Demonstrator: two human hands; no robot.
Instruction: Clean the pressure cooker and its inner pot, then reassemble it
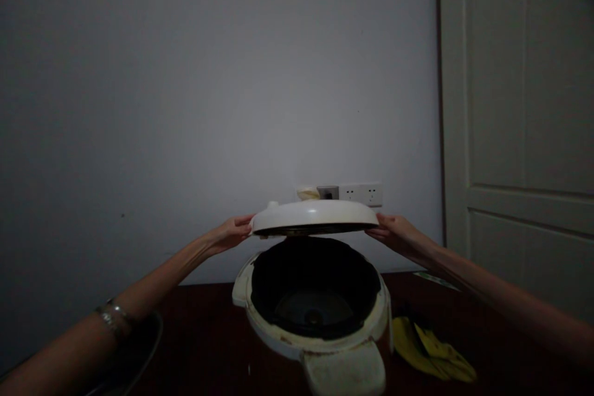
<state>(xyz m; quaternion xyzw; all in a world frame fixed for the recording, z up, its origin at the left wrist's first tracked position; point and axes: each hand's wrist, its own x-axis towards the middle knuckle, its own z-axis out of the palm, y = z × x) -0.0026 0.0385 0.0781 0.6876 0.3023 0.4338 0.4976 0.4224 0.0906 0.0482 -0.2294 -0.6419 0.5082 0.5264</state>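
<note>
Gripping a glossy, white, domed lid at opposite edges with curled left hand and curled right hand, above a round, off-white, dark-lined cooker on the dark-red table.

- Dim, greyish light; the wall is palest above the lid.
- Faint sheen atop the lid.
- Below it, the cooker is shadowed inside, the worktop nearly black.
</note>
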